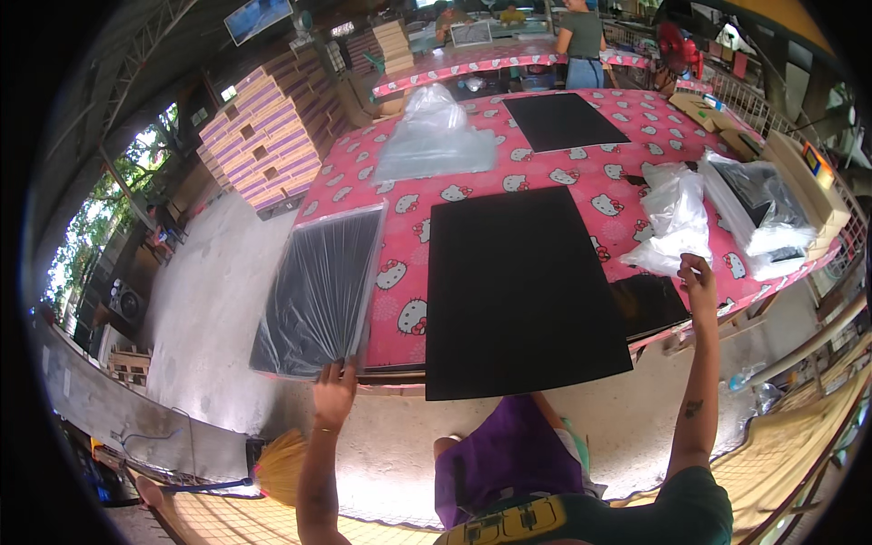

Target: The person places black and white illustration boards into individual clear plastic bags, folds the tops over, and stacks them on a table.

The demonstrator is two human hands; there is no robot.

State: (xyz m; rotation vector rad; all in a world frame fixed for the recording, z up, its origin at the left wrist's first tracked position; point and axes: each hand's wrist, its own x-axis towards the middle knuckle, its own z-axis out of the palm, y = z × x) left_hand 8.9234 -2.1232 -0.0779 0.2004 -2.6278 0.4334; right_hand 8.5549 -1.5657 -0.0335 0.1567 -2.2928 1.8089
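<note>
A flat black panel in a clear plastic sleeve (318, 282) lies on the left of the table. Its near edge is pinched by my left hand (336, 392), and creases in the sleeve fan out from those fingers. In front of me a bare black panel (522, 291) rests flat, its near edge jutting past the table. My right hand (698, 283) is raised on the right with fingers closed, overlapping the edge of a crumpled heap of clear plastic (668, 218). Whatever those fingers hold is too small to make out. A glossy dark sheet (647, 304) shows partly beneath the bare panel.
The table (395, 241) has a pink patterned cover. Farther back lie clear plastic bags (436, 145) and another black panel (565, 123). Wrapped panels (758, 213) and cardboard (808, 191) line the right. Stacked boxes (263, 127) stand left; a person (581, 41) is beyond.
</note>
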